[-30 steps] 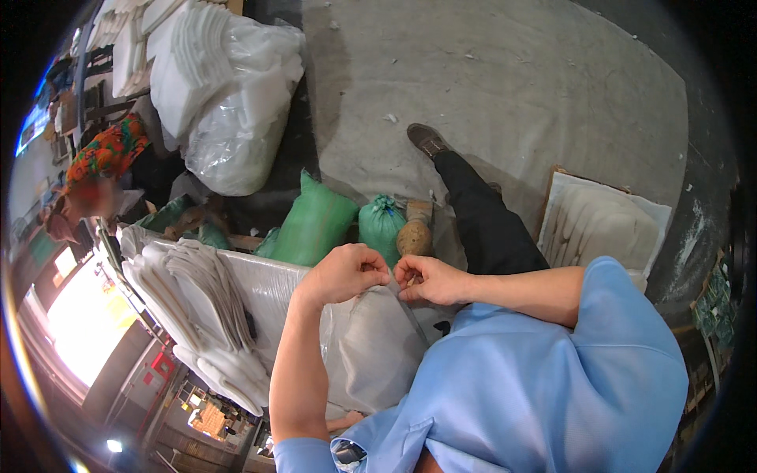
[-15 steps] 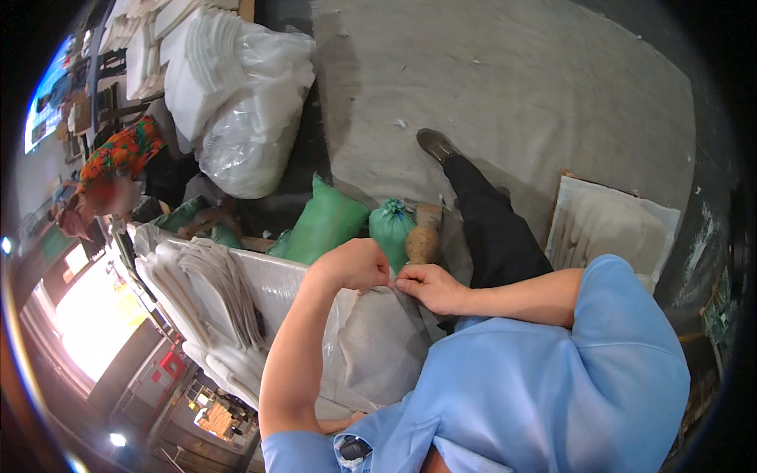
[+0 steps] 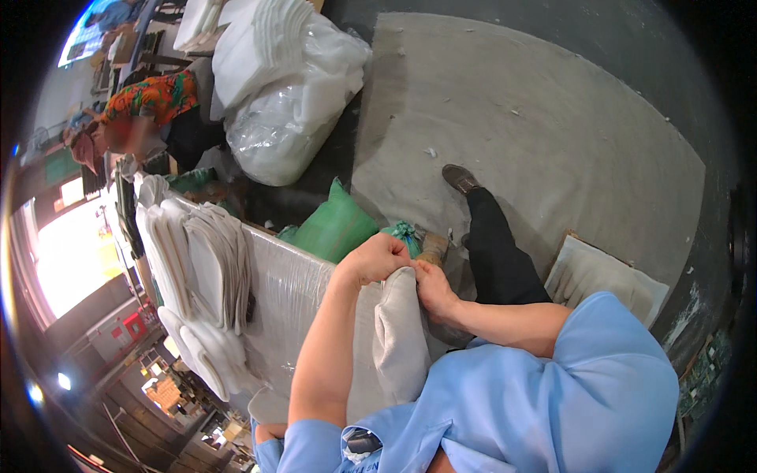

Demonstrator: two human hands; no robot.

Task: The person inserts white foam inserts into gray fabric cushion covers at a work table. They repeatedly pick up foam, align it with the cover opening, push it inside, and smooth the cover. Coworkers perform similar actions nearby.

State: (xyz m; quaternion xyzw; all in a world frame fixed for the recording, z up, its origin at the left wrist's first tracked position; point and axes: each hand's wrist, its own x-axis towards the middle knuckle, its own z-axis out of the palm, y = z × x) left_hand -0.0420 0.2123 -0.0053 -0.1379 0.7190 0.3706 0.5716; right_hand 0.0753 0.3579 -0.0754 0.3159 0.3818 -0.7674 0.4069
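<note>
A pale grey-beige padded fabric piece (image 3: 397, 339) hangs upright in front of me, its narrow side showing. My left hand (image 3: 378, 256) is curled with its fingertips pinched at the top end of the fabric. Right beside it, my right hand (image 3: 434, 285) grips the same top end from the right, thumb and fingers closed. Both sets of fingertips nearly meet there. Whether anything small sits between them is too fine to make out.
A plastic-wrapped table (image 3: 292, 307) carries stacked white padded pieces (image 3: 213, 260). Beyond it are a green sack (image 3: 335, 225) and a large clear bag of white sheets (image 3: 292, 118). A white-topped board with stacked pieces (image 3: 607, 276) lies right. A co-worker in an orange patterned top (image 3: 162, 98) is far left.
The fabric piece has turned from its broad face to a narrower side and stands straighter. Both hands remain together at its top end. The whole view has shifted slightly.
</note>
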